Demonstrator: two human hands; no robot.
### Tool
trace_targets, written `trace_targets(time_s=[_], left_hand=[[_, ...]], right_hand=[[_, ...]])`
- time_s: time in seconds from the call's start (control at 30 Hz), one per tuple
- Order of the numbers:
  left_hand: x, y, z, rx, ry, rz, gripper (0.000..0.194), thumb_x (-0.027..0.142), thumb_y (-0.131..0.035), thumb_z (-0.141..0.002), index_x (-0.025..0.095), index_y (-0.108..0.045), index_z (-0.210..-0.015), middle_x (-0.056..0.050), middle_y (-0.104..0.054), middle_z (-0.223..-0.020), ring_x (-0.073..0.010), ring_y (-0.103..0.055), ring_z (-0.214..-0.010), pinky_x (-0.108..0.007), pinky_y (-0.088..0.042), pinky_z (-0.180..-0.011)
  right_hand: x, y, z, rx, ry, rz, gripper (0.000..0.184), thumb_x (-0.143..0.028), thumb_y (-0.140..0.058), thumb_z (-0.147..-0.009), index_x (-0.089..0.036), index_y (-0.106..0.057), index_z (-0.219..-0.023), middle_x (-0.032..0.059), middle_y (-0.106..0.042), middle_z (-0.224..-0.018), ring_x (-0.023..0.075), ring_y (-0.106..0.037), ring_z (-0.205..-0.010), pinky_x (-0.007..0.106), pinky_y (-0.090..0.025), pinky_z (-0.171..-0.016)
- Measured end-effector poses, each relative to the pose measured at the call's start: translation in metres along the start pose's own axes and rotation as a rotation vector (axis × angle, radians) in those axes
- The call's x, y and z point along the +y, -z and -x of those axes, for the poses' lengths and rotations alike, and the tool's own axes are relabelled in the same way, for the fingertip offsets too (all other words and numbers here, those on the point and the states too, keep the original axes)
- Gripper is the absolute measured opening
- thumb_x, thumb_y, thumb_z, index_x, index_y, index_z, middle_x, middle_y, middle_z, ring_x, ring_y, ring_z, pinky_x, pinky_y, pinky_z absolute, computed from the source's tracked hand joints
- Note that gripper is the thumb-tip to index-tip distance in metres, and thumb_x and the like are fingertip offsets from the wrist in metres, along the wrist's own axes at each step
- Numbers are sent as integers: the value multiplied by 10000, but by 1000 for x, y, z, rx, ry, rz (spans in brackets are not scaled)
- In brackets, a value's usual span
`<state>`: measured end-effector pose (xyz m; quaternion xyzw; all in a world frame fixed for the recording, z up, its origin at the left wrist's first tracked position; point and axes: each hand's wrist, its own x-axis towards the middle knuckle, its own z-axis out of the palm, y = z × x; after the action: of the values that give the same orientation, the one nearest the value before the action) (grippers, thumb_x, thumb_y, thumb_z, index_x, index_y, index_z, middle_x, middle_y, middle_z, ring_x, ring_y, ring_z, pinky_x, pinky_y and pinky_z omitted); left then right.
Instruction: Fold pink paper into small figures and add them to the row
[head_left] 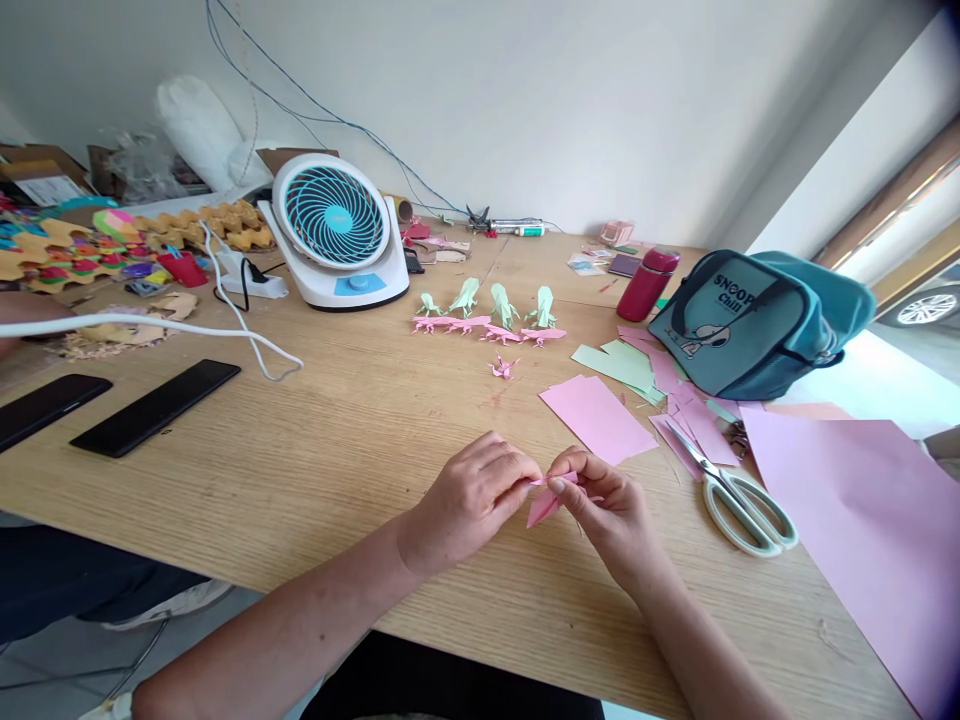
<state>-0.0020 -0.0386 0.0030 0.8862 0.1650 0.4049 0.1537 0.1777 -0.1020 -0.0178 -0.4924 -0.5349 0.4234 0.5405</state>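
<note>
Between my two hands is a small folded pink paper piece [546, 508], held just above the table's front part. My left hand [476, 490] pinches its thin pointed end with thumb and fingers closed. On the other side my right hand [604, 505] grips the body of the piece between thumb and forefinger; part of the paper is hidden behind the fingers. Beyond the hands lies a small pink folded figure [505, 368]. Behind it stand a row of pink folded paper animals [487, 328] and several pale green ones [501, 303].
A pink paper stack [598, 418] and open scissors [739, 500] lie to the right, near a large pink sheet [862, 530]. Farther back are a teal bag [750, 320], a red flask [646, 287] and a fan [336, 225]. Black phones [157, 408] and a white cable [150, 320] lie left.
</note>
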Motion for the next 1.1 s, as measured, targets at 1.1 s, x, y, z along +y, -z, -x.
trace_targets(time_s=[1.1], left_hand=[[-6,4,-2,-86,-79,97,115,82,-517,-923,177,-581,-929,-30,-675,-844,-138,-572,-776,-283,-453,-758]], right_hand=[[-6,-1,0,-66,-56,-75,220,-402,-683,-845,-190,-648,-801,-18,-555,-678,110,-467,-620,242,-360,-596]])
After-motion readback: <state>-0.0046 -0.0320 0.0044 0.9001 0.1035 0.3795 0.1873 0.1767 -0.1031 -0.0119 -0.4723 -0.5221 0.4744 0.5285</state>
